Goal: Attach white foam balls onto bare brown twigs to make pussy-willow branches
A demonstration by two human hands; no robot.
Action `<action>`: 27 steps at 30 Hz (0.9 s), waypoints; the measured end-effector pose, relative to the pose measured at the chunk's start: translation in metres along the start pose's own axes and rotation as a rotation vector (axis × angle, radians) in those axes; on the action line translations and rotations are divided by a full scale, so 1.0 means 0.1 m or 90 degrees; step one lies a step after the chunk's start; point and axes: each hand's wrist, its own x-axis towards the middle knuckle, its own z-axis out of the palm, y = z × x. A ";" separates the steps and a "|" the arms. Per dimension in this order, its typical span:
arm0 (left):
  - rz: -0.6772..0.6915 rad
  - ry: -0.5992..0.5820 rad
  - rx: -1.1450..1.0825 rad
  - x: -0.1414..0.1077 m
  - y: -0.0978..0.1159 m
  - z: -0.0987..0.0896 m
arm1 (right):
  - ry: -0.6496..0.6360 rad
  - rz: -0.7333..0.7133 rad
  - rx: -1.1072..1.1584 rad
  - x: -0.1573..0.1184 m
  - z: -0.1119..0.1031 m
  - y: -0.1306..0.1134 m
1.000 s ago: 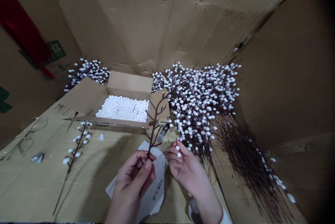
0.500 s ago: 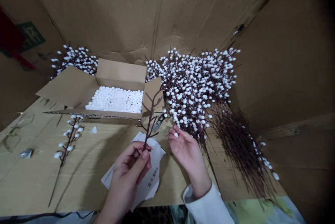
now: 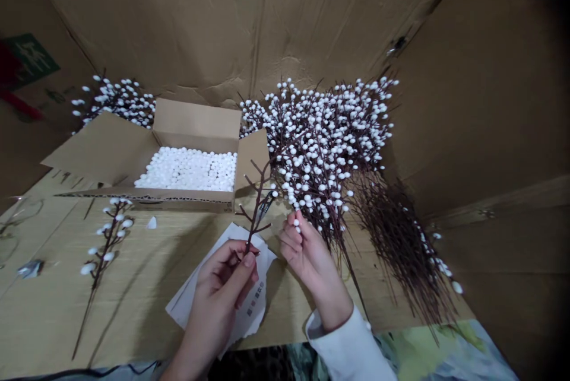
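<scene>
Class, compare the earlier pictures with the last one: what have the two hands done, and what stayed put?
The right hand has risen slightly, pinching a small white foam bead up beside the white-beaded branches. The left hand keeps gripping the bare brown twig upright. The open cardboard box and torn white paper stayed in place.

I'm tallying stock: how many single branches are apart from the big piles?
2: a bare brown branch held in the left hand, and a white-berried branch lying on the cardboard at left. Others may be hidden.
</scene>
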 end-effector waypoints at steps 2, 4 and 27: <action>-0.006 0.011 -0.009 0.01 -0.01 -0.01 | -0.003 -0.008 -0.024 -0.04 0.04 0.03; -0.011 0.024 -0.022 0.02 -0.01 -0.03 | -0.006 -0.019 -0.046 -0.09 0.10 0.06; -0.017 0.018 -0.008 -0.02 0.02 0.00 | 0.354 -0.286 -1.309 -1.44 -1.42 -0.09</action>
